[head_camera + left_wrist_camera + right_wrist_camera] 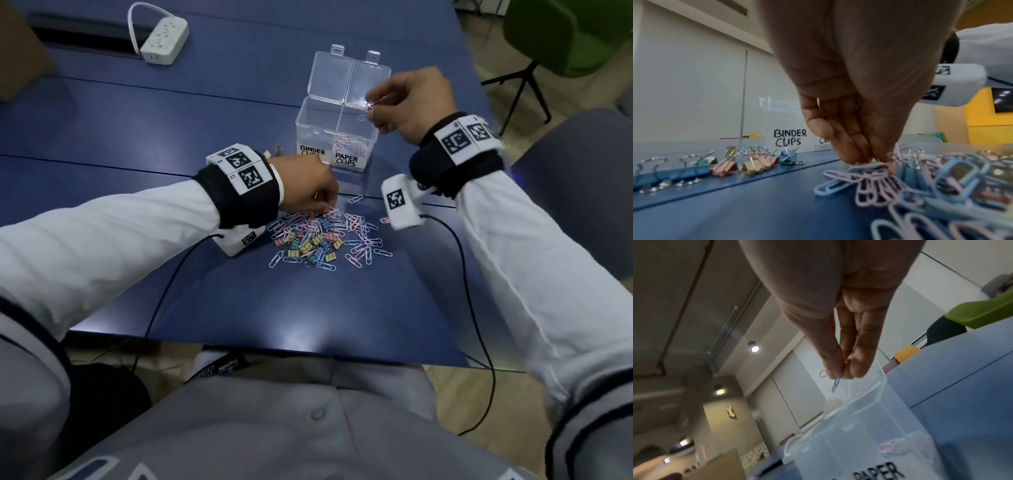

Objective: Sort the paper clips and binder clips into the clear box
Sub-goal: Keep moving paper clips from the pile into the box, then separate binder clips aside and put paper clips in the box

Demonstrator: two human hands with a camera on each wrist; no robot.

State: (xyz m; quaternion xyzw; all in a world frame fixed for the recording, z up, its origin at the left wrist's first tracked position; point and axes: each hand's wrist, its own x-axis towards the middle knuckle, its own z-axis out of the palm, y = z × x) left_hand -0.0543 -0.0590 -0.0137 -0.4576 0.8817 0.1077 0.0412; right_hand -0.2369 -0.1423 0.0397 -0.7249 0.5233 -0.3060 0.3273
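Note:
A clear box [318, 128] with open lids stands mid-table, its compartments labelled BINDER CLIPS and PAPER CLIPS; pink and blue paper clips lie in the right one [351, 145]. My right hand [371, 104] hovers over that compartment and pinches a few paper clips [835, 383] between thumb and fingertips. In front of the box lies a pile of pink and blue paper clips mixed with small coloured binder clips [318, 240]. My left hand [327, 209] reaches down into the pile's far edge, its fingertips pinching pink paper clips [871, 165].
A row of binder clips [719, 164] lies left of the box. A white power strip [164, 39] sits at the back left on the blue table [171, 120]. A green chair [561, 34] stands at the right. Wrist cables trail over the table's near edge.

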